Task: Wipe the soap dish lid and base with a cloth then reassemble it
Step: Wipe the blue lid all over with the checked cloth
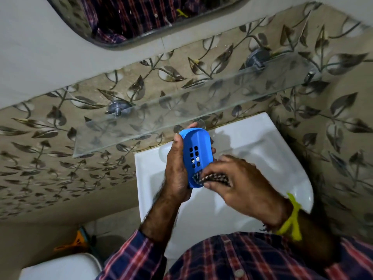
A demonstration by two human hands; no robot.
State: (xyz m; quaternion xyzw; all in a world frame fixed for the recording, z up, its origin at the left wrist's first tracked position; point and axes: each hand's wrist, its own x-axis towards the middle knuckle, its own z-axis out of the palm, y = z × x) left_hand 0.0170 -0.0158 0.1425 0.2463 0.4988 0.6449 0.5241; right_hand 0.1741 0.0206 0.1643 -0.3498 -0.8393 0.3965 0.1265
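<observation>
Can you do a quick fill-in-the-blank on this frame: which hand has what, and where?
1. The blue soap dish piece is held by the ____ hand.
2. The right hand presses a patterned ____ against that piece's lower end.
3. Both hands are above the white ____.
4. The glass shelf is fixed to the ____-patterned wall.

Missing words: left; cloth; sink; leaf

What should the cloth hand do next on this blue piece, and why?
Probably sweep the cloth up toward the far end. The right hand presses it only at the near end of the blue slotted piece, which the left hand holds over the sink; the rest looks unwiped.
</observation>
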